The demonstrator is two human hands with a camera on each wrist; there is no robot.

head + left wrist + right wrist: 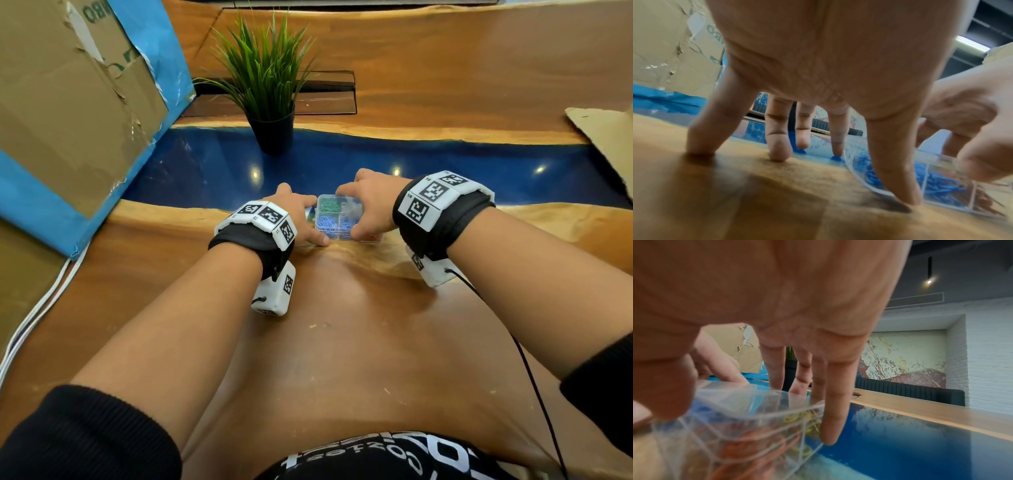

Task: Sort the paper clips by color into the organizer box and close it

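A clear organizer box (pixel 337 219) sits on the wooden table where the wood meets the blue resin strip. Green clips (pixel 330 206) and blue clips (pixel 327 224) show in its left compartments. Orange clips (pixel 756 447) and yellow clips (pixel 797 417) fill the right ones. Its clear lid seems to lie down over them. My right hand (pixel 363 212) spans the box, thumb on the near edge and fingers down the far and right sides (pixel 725 395). My left hand (pixel 298 219) is spread at the box's left side, fingertips (pixel 779 154) on the table and thumb at the near corner.
A potted green plant (pixel 270 102) stands just behind the box. A large cardboard box with blue wrap (pixel 75 102) fills the left side, and white cables (pixel 34 308) run down below it. A cardboard sheet (pixel 609 137) lies at the far right.
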